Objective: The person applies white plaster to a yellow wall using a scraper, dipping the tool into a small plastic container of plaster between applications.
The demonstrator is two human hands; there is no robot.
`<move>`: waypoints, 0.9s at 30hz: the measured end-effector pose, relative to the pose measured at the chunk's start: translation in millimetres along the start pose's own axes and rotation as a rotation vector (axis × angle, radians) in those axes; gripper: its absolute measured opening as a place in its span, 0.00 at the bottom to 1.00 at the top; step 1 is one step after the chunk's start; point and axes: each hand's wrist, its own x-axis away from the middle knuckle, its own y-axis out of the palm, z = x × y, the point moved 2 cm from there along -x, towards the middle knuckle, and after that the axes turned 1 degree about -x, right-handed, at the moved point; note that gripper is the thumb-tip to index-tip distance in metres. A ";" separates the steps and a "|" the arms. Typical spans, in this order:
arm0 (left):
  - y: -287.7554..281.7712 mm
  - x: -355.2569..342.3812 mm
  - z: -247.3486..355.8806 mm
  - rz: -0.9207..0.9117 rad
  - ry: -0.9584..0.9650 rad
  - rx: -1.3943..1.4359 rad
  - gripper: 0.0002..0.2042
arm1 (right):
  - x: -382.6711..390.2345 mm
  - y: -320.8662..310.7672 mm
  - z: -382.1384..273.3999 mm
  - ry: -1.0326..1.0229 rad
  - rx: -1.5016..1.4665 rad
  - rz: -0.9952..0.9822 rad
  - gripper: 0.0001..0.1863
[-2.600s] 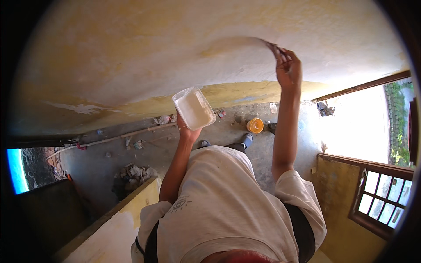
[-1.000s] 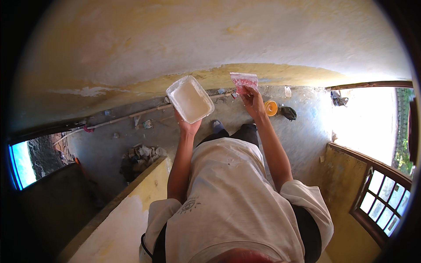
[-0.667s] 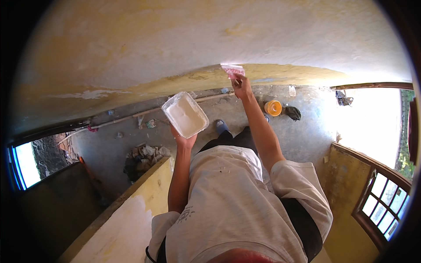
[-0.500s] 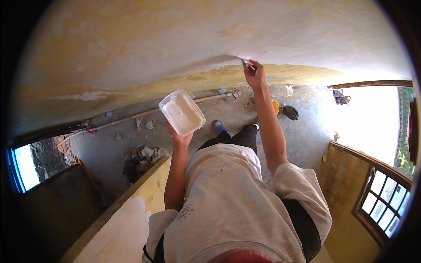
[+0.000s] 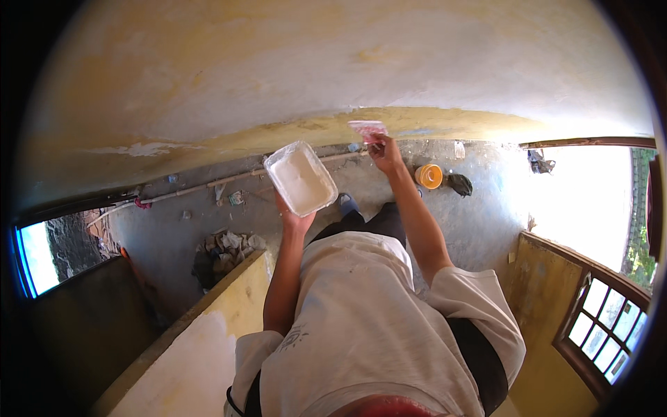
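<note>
One squarish tub [image 5: 321,167] of pale paste [image 5: 297,177] rested on the left hand [image 5: 295,221], out beyond the shirt [image 5: 354,299]; I judged it weighty but thin-walled, its smeared rim likely slippery, so best carried from underneath. That forearm reached straight ahead, hand below the tub, and I couldn't tell how the hidden fingers sat. Just to its right, near the wall [image 5: 208,76], a flat pink-and-white piece [image 5: 368,128] looked light, thin and bendy, best taken by its near edge. The right hand [image 5: 383,154] had its fingers pinched together on that edge, the arm stretched forward and slanting inward; whether the piece touched the wall, I couldn't tell.
</note>
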 end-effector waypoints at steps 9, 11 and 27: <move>10.1 1.0 12.8 -0.025 0.072 -0.028 0.29 | -36.9 40.5 -19.5 -0.042 -0.131 -0.089 0.07; 15.6 -1.1 11.8 -0.055 0.093 -0.067 0.28 | -15.5 60.2 -45.8 -0.047 -0.182 -0.070 0.07; 41.5 -12.1 -15.6 -0.124 -0.056 0.046 0.24 | 144.3 63.8 -194.9 -0.640 -0.233 -0.276 0.15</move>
